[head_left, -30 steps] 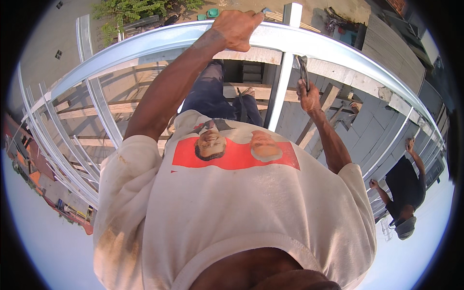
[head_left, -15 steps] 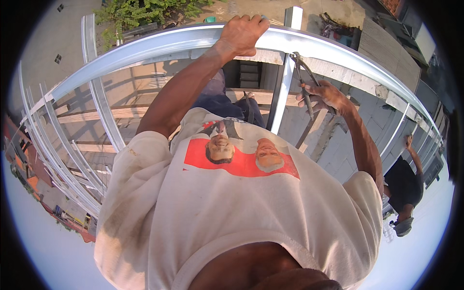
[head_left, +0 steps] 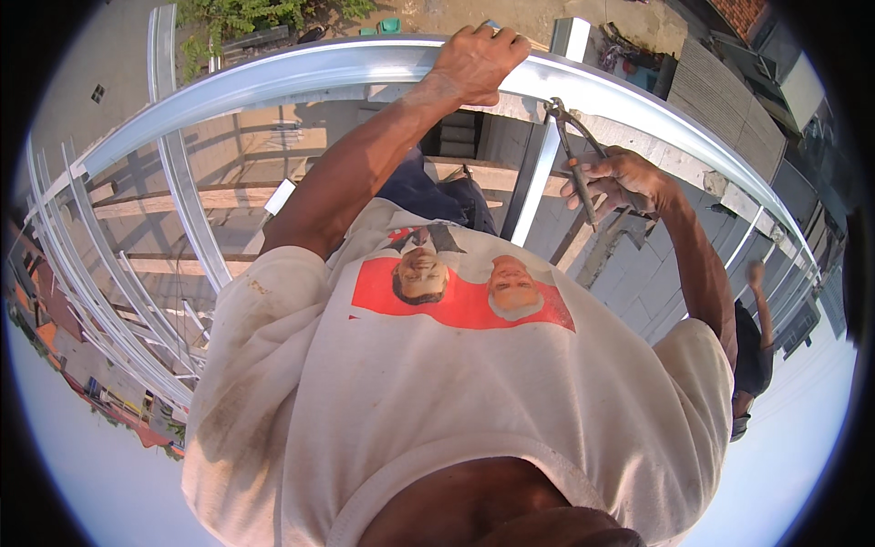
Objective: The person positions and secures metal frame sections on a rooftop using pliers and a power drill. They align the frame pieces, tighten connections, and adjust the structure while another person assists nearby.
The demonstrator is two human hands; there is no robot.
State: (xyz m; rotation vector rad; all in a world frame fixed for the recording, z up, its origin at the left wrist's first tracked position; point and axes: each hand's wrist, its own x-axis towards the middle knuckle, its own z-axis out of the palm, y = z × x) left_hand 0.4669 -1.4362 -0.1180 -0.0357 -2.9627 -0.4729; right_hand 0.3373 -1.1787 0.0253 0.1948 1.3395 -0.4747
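Wrapped over the top edge of a long shiny metal beam (head_left: 301,71) is my left hand (head_left: 477,66), its fingers curled round the far side. My right hand (head_left: 629,178) holds a pair of dark pincers (head_left: 567,148) by the handles, which stand spread apart. The pincers' jaws point up, close to the near face of the beam where an upright metal channel (head_left: 547,159) meets it. Whether the jaws touch the metal, I cannot tell.
Metal channels (head_left: 187,196) and thin profiles stand on the left. Wooden planks (head_left: 191,199) cross below. A grey block wall (head_left: 665,246) lies to the right, with a co-worker (head_left: 752,351) at the far right. Leafy branches (head_left: 264,20) show beyond the beam.
My left hand appears slightly farther right and remains on the beam. The pincers stay in my right hand near the upright. The co-worker's arm and body have shifted, now partly behind my sleeve.
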